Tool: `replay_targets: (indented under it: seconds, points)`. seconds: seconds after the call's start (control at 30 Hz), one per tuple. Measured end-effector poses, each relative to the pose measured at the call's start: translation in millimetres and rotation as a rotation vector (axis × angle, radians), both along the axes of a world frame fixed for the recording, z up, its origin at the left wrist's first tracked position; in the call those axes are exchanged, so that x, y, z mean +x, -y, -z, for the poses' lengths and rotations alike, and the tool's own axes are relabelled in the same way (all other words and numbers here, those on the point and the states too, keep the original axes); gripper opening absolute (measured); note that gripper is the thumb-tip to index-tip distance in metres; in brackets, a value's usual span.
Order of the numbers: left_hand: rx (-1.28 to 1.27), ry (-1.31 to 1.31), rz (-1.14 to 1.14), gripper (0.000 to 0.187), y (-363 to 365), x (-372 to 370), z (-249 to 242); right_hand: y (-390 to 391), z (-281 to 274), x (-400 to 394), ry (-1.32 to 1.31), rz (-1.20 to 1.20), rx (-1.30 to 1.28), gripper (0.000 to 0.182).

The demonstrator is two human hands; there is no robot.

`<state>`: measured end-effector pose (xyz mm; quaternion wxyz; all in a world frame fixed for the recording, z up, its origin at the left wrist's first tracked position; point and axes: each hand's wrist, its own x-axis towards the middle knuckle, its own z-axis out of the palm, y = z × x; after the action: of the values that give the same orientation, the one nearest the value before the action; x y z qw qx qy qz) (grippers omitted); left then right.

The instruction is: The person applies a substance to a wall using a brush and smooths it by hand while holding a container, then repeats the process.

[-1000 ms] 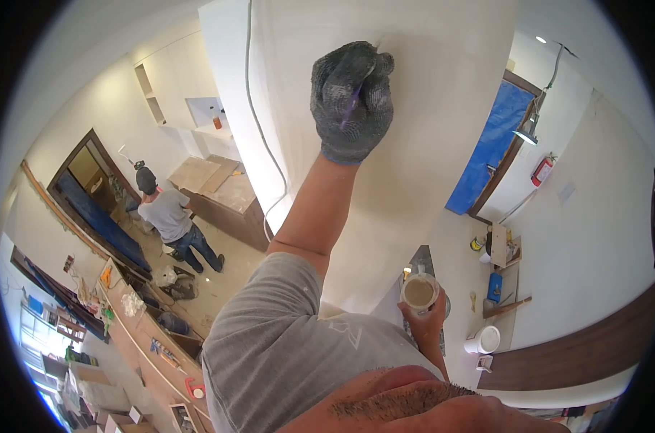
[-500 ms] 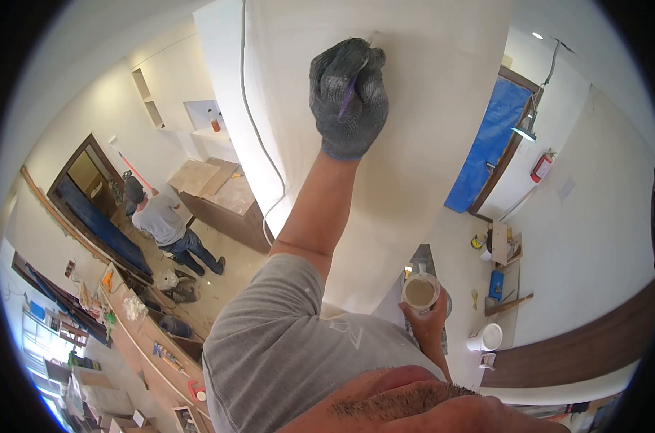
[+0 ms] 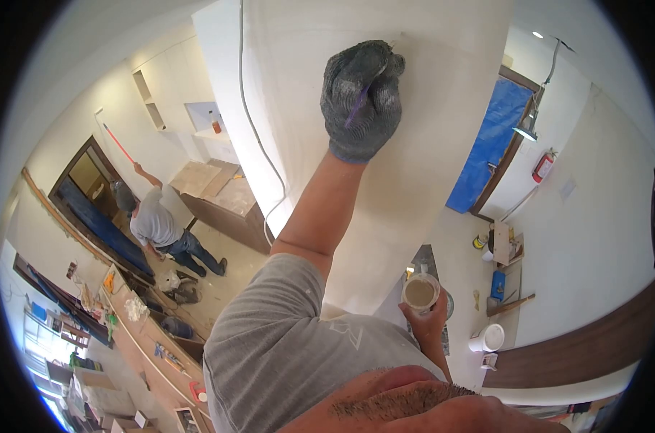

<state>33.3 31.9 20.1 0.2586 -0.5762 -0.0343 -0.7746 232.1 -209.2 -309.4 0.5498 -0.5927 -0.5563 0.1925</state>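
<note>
My left hand point(image 3: 362, 101), in a dark grey knit glove, is raised against the pale wall panel point(image 3: 428, 108). Its fingers are closed round a slim tool with a purple handle point(image 3: 357, 106); most of the tool is hidden by the glove, and its tip end by the fingers is too small to name. Low on the right, my bare right hand point(image 3: 427, 322) grips a clear tub point(image 3: 420, 292) with greyish-beige paste inside, holding it near my chest.
A white cable point(image 3: 249, 115) hangs down the panel's left side. At left, a co-worker point(image 3: 158, 220) holds a long red-handled roller point(image 3: 118, 143) by a doorway. A fire extinguisher point(image 3: 544, 165), a white bucket point(image 3: 488, 338) and a cluttered workbench point(image 3: 151, 339) stand around.
My left hand has shifted slightly right along the panel, still closed round the tool. The tub stays in place. The co-worker has raised the roller higher on the wall.
</note>
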Motion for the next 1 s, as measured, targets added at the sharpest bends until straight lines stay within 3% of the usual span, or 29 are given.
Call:
replay_targets:
  seconds: [0.03,0.1,0.17,0.23,0.33,0.43,0.77,0.87,0.9,1.0]
  points:
    - [-0.010,-0.013,-0.045,0.014,2.4,-0.7,-0.8,0.5,1.7,0.7,-0.009,-0.005,0.002,0.089]
    - [-0.019,0.056,0.182,0.007,-8.5,2.8,0.2,0.5,5.3,2.7,0.003,0.002,0.004,0.088]
    - [-0.053,0.123,0.235,0.001,-15.0,3.4,-0.3,-0.7,4.8,3.6,0.005,0.010,0.005,0.088]
    - [-0.119,0.190,0.111,0.004,-7.8,-1.9,-2.9,1.1,3.7,3.4,-0.002,0.015,-0.006,0.087]
    - [-0.124,0.187,0.325,0.004,14.2,7.7,-4.7,1.5,4.0,3.1,-0.009,0.011,0.000,0.087]
    - [-0.074,0.108,0.092,0.005,6.5,2.7,-6.0,0.4,8.2,2.5,-0.019,0.004,0.028,0.087]
    - [0.020,0.089,0.370,0.011,-12.8,5.4,-5.0,2.2,5.7,3.2,0.006,0.006,0.002,0.090]
    - [-0.102,0.110,0.209,0.014,-2.4,-5.5,-6.3,0.4,4.7,3.1,-0.005,0.003,0.013,0.091]
    - [-0.121,0.039,0.253,0.020,2.3,-6.0,-8.2,0.4,6.6,4.1,-0.015,0.002,0.006,0.091]
    - [-0.002,0.062,0.215,0.018,1.2,3.6,-4.7,0.6,8.2,5.2,0.008,0.006,0.002,0.091]
